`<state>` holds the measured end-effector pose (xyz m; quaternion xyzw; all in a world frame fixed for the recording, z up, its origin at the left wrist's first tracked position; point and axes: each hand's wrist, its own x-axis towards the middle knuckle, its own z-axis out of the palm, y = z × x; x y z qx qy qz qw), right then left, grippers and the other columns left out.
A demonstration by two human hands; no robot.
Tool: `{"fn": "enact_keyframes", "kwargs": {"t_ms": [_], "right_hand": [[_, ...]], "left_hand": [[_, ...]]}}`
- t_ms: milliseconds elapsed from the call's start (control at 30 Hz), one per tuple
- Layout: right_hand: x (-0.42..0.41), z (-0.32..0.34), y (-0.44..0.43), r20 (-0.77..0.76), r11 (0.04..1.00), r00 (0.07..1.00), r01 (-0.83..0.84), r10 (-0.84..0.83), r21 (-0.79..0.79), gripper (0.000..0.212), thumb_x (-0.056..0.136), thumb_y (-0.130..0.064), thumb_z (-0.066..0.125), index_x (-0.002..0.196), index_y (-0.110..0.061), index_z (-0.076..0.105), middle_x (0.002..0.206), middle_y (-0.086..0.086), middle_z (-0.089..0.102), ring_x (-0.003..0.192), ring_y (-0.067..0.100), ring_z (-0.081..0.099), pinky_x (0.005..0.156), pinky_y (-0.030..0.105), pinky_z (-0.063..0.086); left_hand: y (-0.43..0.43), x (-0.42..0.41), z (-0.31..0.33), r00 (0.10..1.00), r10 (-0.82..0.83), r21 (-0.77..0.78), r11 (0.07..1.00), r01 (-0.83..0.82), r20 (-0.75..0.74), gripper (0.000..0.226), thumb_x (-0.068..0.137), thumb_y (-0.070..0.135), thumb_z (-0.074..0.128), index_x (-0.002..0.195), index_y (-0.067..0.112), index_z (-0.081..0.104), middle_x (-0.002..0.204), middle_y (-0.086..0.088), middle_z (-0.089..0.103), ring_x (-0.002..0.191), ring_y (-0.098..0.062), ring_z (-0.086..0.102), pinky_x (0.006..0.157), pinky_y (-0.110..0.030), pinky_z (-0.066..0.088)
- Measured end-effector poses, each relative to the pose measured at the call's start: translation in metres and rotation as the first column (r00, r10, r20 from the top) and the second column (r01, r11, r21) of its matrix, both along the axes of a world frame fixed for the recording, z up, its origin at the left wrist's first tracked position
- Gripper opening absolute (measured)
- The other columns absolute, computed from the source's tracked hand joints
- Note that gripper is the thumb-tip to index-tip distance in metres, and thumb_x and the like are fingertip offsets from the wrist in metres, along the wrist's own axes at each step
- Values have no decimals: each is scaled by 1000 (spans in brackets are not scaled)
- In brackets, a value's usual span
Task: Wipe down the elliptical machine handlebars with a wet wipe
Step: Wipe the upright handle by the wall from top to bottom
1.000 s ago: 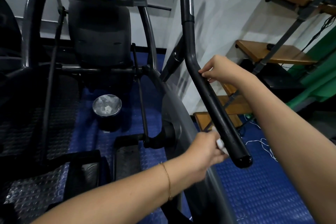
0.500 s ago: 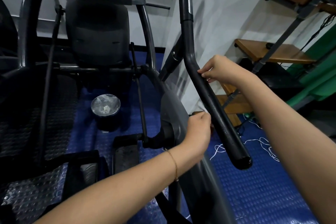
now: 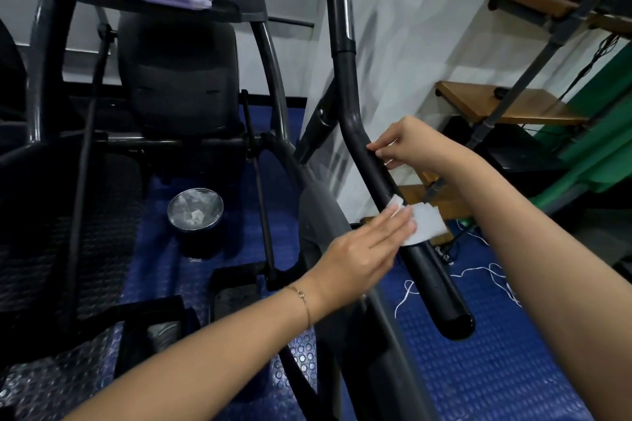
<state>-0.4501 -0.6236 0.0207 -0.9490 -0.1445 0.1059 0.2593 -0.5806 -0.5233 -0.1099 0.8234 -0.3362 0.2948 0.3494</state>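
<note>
**Friend:** Where's the wipe now?

**Me:** About midway down the slanted lower part of the handlebar point(image 3: 434, 270). My left hand point(image 3: 362, 256) lies flat with the fingers straight, pressing the wet wipe point(image 3: 425, 225) against the bar. My right hand point(image 3: 407, 143) is higher, just under the bend, with its fingertips curled on the handlebar to steady it.

**Friend:** Any tips for doing it well?

**Me:** I'd wrap the wipe around the tube, because a flat palm only reaches one side. Then I'd slide it all the way to the capped end, keeping even pressure.

**Friend:** What's the surface like?

**Me:** It's a round, matte black grip, probably rubbery, so the thin, damp white sheet may drag and bunch up. Above the collar the bar turns to shiny metal. The floor mat point(image 3: 478, 369) is blue and studded.
</note>
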Motion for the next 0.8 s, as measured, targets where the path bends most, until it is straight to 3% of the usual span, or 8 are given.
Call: {"fn": "enact_keyframes", "kwargs": {"t_ms": [167,267,433,600,733,800], "right_hand": [[-1,1,1,13,1000,1000,-12,12,-22,21,87,-1,59,106,-2,68,88,-1,63,87,22,66,86,32,55],[-3,2,5,54,997,998,-22,26,-73,22,88,-1,58,107,-2,68,92,3,63,85,20,66,83,28,54],[2,1,1,0,1000,1000,0,0,-31,23,86,6,58,105,-1,68,82,-2,65,75,18,65,83,31,54],[1,1,2,28,1000,999,-17,17,-25,22,86,3,59,105,-1,68,82,-4,63,82,21,66,83,31,54],[4,0,-1,4,1000,1000,-18,18,-7,23,86,4,58,105,-1,68,84,2,65,85,24,67,84,32,56],[5,1,-1,9,999,1000,-22,22,-32,24,85,5,59,105,-2,68,87,5,65,83,22,67,77,26,58]], "left_hand": [[21,15,8,996,-52,209,977,35,77,36,94,2,42,126,-1,56,134,-14,55,127,-25,51,104,-30,44],[30,37,21,993,81,220,970,-98,83,41,90,8,40,125,1,59,132,-13,57,123,-25,55,96,-32,50],[15,0,15,977,-157,277,954,113,142,40,85,-3,48,123,1,60,131,-13,58,124,-24,54,103,-26,42],[27,40,27,995,12,246,968,-37,104,41,86,3,41,122,0,61,129,-14,59,123,-26,55,98,-32,49],[19,11,17,981,-125,276,958,79,151,41,85,-4,48,124,1,59,131,-14,57,125,-25,53,103,-28,43],[20,12,18,974,-165,283,952,116,157,42,86,-6,50,126,2,58,132,-13,57,126,-25,52,104,-27,42]]}}
